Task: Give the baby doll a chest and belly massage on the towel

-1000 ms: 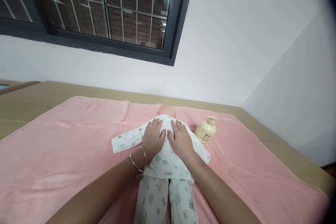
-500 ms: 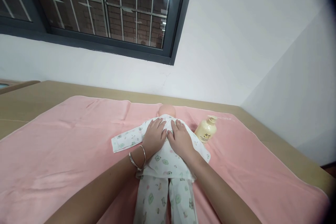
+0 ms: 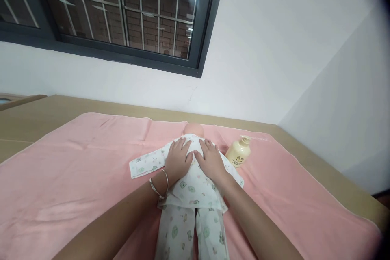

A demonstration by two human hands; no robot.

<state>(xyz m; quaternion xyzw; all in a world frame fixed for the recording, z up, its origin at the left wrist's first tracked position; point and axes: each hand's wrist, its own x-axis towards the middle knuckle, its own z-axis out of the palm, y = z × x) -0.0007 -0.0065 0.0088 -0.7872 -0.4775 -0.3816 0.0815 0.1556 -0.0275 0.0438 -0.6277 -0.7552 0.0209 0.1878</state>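
A baby doll (image 3: 191,193) in a white, patterned top and trousers lies on a pink cloth (image 3: 91,162), its bald head (image 3: 194,129) toward the wall. My left hand (image 3: 179,158) rests flat on the left side of the doll's upper body, fingers stretched out. On the right side lies my right hand (image 3: 211,160), also flat with its fingers spread, the thumbs close together at the middle. A silver bangle (image 3: 160,185) circles my left wrist. One sleeve reaches out to the left; the other is partly hidden by my right arm.
A pale yellow pump bottle (image 3: 239,152) stands on the cloth just right of the doll. The wooden tabletop (image 3: 36,115) shows around the cloth. Behind it rises a white wall (image 3: 243,69) with a dark-framed, barred window (image 3: 128,16).
Both hands stay on the doll's upper body, with only a very slight shift of the fingers. The whole view has tilted a touch; doll and bottle lie as before.
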